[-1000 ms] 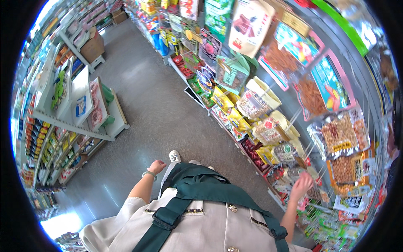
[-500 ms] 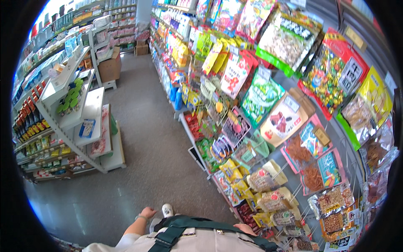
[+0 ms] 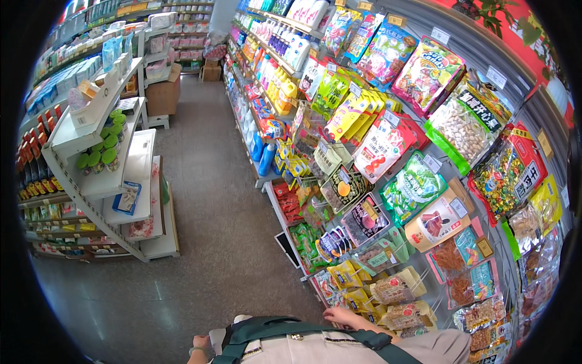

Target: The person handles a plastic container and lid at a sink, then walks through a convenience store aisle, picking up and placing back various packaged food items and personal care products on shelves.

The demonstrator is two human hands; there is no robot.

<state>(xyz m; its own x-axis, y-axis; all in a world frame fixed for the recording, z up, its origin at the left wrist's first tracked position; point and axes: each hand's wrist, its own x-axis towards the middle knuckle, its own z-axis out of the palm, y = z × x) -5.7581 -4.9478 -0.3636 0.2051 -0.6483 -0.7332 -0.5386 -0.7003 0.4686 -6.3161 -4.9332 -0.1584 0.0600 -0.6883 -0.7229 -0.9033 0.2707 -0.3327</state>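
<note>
My right hand (image 3: 341, 316) reaches forward at the lower edge, beside the yellow snack packets (image 3: 345, 274) on the rack. Its fingers look loosely apart, and nothing shows in them. A gap to the packets cannot be judged exactly. My left hand (image 3: 202, 343) hangs low by my left side over the floor, with a band at the wrist; its fingers are too small and curled away to read. Right of me, bagged snacks hang in rows: a green bag (image 3: 413, 187), a white and red bag (image 3: 382, 148) and a bag of pistachios (image 3: 464, 124).
An aisle floor (image 3: 206, 200) runs ahead between the snack rack and a white stepped shelf (image 3: 142, 176) with green-lidded jars (image 3: 103, 151). Bottles (image 3: 267, 159) line the right shelving farther on. A cardboard box (image 3: 163, 94) stands at the left shelf's far end.
The view has shifted, with more of the upper snack rows showing. My right hand has come forward beside the rack; my left hand has swung back toward my side.
</note>
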